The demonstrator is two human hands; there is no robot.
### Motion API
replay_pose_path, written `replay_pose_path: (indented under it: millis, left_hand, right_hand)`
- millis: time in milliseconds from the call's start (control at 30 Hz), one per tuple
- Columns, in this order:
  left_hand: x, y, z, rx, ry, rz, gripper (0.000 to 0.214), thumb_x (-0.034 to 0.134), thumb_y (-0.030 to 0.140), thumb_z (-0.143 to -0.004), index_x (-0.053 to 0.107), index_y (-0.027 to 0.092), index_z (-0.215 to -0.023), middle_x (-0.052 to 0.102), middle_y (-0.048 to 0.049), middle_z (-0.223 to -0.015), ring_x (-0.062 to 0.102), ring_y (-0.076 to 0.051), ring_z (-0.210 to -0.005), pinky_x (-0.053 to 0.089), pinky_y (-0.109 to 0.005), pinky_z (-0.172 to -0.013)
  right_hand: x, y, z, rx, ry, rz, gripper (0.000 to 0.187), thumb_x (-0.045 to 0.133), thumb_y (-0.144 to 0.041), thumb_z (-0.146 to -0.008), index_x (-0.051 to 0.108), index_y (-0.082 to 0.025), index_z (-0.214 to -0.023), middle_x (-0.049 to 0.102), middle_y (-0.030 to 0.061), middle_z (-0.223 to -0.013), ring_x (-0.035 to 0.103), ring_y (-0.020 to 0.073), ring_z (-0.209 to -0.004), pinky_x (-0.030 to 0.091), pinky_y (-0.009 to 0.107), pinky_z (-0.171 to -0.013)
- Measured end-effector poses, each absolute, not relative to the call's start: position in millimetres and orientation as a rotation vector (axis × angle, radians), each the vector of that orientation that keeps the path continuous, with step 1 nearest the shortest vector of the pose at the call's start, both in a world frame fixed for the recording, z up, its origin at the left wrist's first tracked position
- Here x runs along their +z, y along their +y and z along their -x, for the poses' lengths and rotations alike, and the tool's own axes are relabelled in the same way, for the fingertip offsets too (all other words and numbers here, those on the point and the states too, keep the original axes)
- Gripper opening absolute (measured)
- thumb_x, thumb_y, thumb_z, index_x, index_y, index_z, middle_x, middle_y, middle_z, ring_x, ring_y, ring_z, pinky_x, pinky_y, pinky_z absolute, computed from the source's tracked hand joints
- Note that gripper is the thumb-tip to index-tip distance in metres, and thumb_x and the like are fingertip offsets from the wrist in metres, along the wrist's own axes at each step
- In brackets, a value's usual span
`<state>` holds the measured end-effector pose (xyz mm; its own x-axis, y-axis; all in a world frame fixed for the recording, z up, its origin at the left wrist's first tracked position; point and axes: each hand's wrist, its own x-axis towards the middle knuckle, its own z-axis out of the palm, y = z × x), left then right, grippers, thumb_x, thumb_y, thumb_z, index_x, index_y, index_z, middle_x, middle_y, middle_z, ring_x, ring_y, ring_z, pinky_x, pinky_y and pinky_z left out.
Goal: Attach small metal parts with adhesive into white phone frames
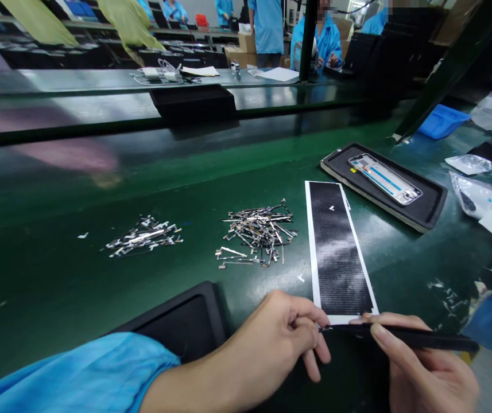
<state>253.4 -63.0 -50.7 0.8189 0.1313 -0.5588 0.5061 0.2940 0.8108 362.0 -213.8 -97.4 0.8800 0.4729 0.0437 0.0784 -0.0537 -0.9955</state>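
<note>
Near the front edge of the bench, my left hand (286, 332) is closed in a pinch. A tiny dark piece shows at its fingertips, too small to name. My right hand (429, 367) grips black tweezers (430, 338), whose tip points left and meets the left fingertips. Just beyond both hands lies a white-bordered sheet covered with fine black strips (340, 258). Thin flex cables form a larger pile (260, 226) left of the sheet and a smaller pile (144, 238) farther left. A small white scrap (301, 278) rests between the larger pile and the sheet.
A black tray (177, 321) sits partly under my left forearm. Back right, a foam-lined tray (433, 201) holds a phone frame (386, 179). Plastic bags (472, 192) and a blue bin (444, 121) lie right. A black box (194, 103) stands at the back; co-workers are beyond.
</note>
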Motion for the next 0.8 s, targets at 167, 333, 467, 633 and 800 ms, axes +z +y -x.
replay_pose_path:
  millis: [167,333,467,633,800]
  left_hand:
    - [-49.3,-63.7,-255.5,-0.286,0.610,-1.279,0.016,0.046,0.018,-0.074,0.055,0.008,-0.083,0.060,-0.0024,-0.066,0.054,-0.010,-0.050,0.037,-0.022,-0.060]
    - [-47.5,-63.1,-256.9,-0.296,0.616,-1.278,0.016,0.046,0.018,-0.074,0.056,0.008,-0.081,0.061,-0.0024,-0.066,0.054,-0.009,-0.051,0.037,-0.023,-0.061]
    - [-47.8,-63.2,-256.0,-0.296,0.618,-1.274,0.015,0.047,0.021,-0.072,0.055,0.009,-0.078,0.061,-0.0030,-0.066,0.053,-0.010,-0.051,0.036,-0.024,-0.060]
    - [-49.9,-63.8,-256.4,-0.255,0.608,-1.241,0.019,0.053,0.029,-0.067,0.054,0.011,-0.074,0.061,-0.0034,-0.065,0.053,-0.011,-0.051,0.037,-0.025,-0.062]
    - [-50.4,-63.9,-255.5,-0.238,0.616,-1.226,0.025,0.056,0.035,-0.062,0.054,0.012,-0.071,0.061,-0.0032,-0.064,0.053,-0.011,-0.052,0.037,-0.025,-0.061]
  right_hand:
    - [-100.2,-216.6,-362.4,0.344,-0.466,1.621,0.011,0.072,-0.025,-0.059,0.070,-0.017,-0.067,0.067,0.0088,-0.071,0.063,0.0221,-0.066,0.051,0.025,-0.055]
    - [-101.3,-218.3,-362.4,0.367,-0.436,1.623,0.012,0.073,-0.026,-0.058,0.070,-0.017,-0.066,0.067,0.0095,-0.071,0.063,0.0226,-0.068,0.051,0.025,-0.056]
    - [-99.9,-218.2,-362.2,0.367,-0.473,1.624,0.011,0.072,-0.026,-0.060,0.070,-0.018,-0.067,0.067,0.0084,-0.071,0.063,0.0214,-0.067,0.052,0.023,-0.057]
    - [-96.5,-214.8,-359.5,0.281,-0.458,1.648,0.015,0.074,-0.027,-0.056,0.070,-0.017,-0.065,0.067,0.0082,-0.071,0.063,0.0229,-0.065,0.052,0.026,-0.055]
    - [-90.9,-215.3,-356.6,0.230,-0.612,1.688,0.009,0.071,-0.025,-0.060,0.069,-0.017,-0.065,0.067,0.0058,-0.068,0.063,0.0200,-0.061,0.050,0.023,-0.052]
